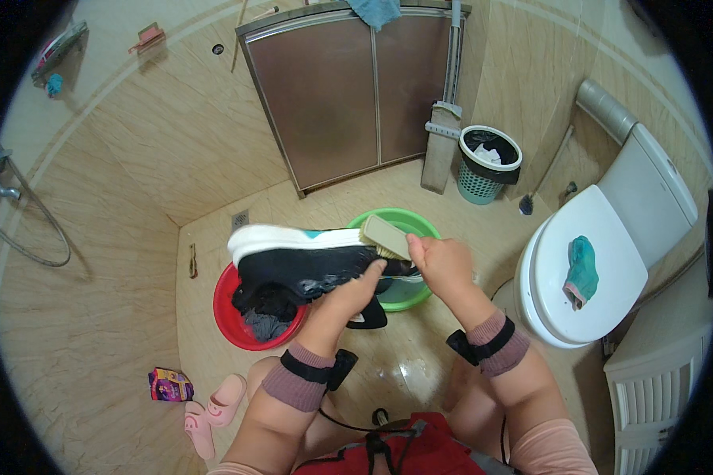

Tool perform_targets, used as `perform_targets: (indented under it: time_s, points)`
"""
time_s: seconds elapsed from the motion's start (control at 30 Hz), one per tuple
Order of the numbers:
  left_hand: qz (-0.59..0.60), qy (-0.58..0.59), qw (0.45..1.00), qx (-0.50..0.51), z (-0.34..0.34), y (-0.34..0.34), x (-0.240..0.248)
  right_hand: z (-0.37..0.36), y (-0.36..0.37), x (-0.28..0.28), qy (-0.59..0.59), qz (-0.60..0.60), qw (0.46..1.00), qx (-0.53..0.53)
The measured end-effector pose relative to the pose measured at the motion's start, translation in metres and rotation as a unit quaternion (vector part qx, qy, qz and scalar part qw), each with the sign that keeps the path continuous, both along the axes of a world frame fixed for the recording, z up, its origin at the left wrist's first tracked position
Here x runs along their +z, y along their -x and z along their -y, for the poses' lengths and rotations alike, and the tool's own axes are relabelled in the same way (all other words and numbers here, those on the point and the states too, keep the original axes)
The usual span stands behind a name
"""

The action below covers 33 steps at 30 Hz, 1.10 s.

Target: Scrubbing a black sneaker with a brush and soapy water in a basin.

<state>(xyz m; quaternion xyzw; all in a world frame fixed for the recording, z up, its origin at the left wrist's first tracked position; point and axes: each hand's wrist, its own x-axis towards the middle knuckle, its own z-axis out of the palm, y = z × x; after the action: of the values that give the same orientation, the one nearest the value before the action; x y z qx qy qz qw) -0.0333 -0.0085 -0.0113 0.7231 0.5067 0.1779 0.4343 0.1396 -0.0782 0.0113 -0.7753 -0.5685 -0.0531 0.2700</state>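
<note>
A black sneaker with a white sole is held sideways in my left hand, whose fingers wrap round its toe part. My right hand grips a scrub brush with a pale back. Its bristles press on the sneaker near the right end of the sole. Below the sneaker stands a green basin, partly hidden by the shoe and my hands. To its left, a red basin holds dark, wet-looking cloth. Under my left wrist a second black item shows, mostly covered.
On the right, a teal glove or sock lies on the closed toilet lid. A lined waste bin, flat mop bucket and toilet brush stand behind. Pink slippers and a purple packet lie at the left.
</note>
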Motion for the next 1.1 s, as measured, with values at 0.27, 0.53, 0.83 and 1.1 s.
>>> perform_targets:
  time_s: [0.27, 0.53, 0.83, 1.1]
  points:
    - [0.482, 0.205, 0.84, 0.14, -0.006, 0.005, 0.028, -0.001, -0.015, 0.001, -0.016, -0.067, 0.998, -0.001]
    - [0.071, -0.066, 0.995, 0.029, 0.016, -0.007, 0.004, -0.003, -0.001, 0.0, -0.026, -0.004, 1.0, 0.015]
    - [0.117, -0.02, 0.993, 0.016, 0.011, -0.007, 0.002, -0.006, -0.01, -0.001, -0.041, 0.037, 0.998, 0.033]
    - [-0.001, -0.134, 0.991, 0.001, -0.01, 0.0, -0.023, -0.004, -0.001, 0.0, -0.015, 0.075, 0.997, 0.032]
